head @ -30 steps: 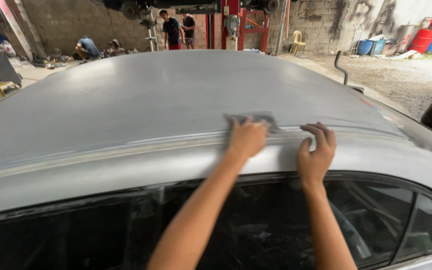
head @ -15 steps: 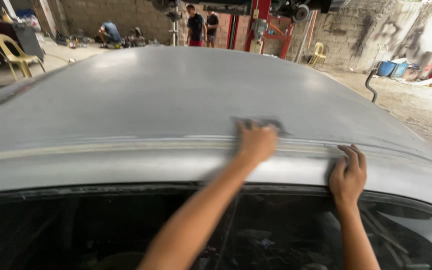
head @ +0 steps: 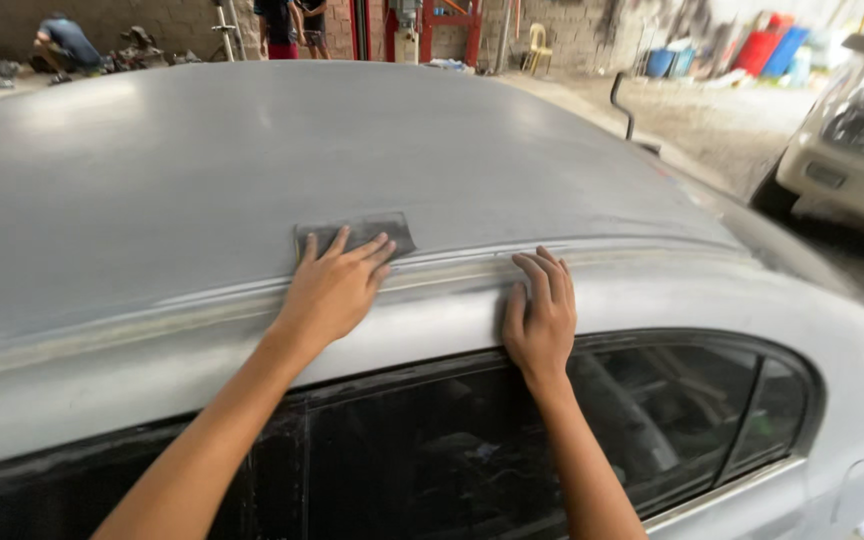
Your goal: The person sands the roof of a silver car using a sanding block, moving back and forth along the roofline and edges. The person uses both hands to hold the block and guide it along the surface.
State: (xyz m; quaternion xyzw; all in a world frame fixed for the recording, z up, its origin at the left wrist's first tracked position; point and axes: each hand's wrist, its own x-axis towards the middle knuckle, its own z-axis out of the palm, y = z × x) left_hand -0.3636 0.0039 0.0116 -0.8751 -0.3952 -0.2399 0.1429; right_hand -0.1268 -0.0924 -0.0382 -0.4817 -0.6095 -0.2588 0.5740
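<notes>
**A:** What could go wrong for you from here?

**Me:** Mostly the sheet of sandpaper point(head: 357, 236) getting away from me. I only have it pinned flat under the fingertips of my left hand point(head: 332, 290); nothing is wrapped around it. It lies on the dull grey car roof point(head: 252, 150), just above the raised seam point(head: 452, 268) that runs along the roof's edge. My guess is that if I press unevenly, the sheet could fold or skid out sideways, and then my bare fingertips would drag on the metal.

**A:** Anything else?

**Me:** The seam itself. Leaning hard on 1 ridge would probably cut deeper there than on the flat panel beside it. And I'm reaching over the dark side window point(head: 472, 450), so a slip of my bracing hand could tip my weight forward.

**A:** So how are your hands set?

**Me:** Left hand is spread almost flat, fingers fanned apart, palm low over the seam, fingertips on the near part of the sheet. It presses; it doesn't grasp. My right hand point(head: 542, 320) is open too, 4 fingers together and laid over the seam, thumb down on the curve above the window. It holds nothing, only rests on the body.

**A:** And around you?

**Me:** A white vehicle point(head: 852, 140) stands well apart on my right, and people point(head: 287, 20) are far behind the roof.
</notes>
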